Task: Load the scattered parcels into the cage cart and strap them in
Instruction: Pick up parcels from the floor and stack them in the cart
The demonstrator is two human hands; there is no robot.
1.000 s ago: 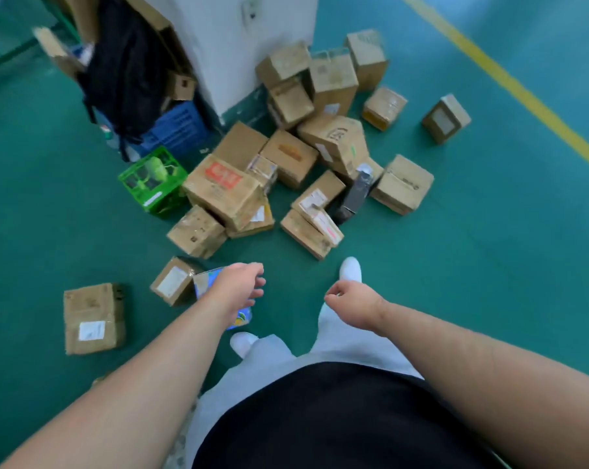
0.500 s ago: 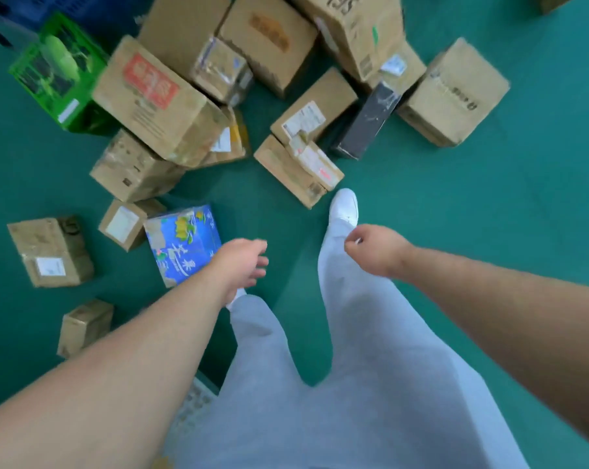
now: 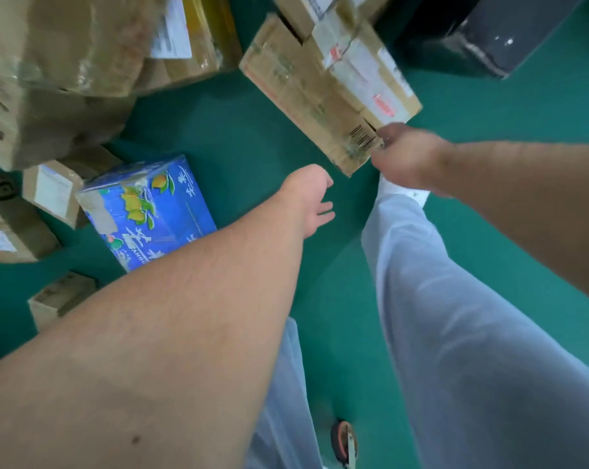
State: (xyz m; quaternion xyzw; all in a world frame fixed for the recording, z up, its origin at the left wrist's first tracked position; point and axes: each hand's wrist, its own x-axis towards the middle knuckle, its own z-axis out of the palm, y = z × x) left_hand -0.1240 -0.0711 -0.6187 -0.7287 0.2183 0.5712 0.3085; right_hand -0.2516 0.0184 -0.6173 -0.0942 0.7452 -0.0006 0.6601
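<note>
Head view: the right hand, fingers curled, touches the near corner of a flat cardboard parcel on the floor; a grip cannot be confirmed. The left hand hangs spread and empty near a blue carton.

I count eight plain brown cardboard parcels, though the heap along the top is blurred and cut off, so I can't be sure of that figure: three at the upper left, two stacked at the upper middle, three smaller ones down the left edge. One blue printed carton. One black box. One tape roll. Two hands, my left hand and right hand. Two grey trouser legs. One white shoe.
</note>
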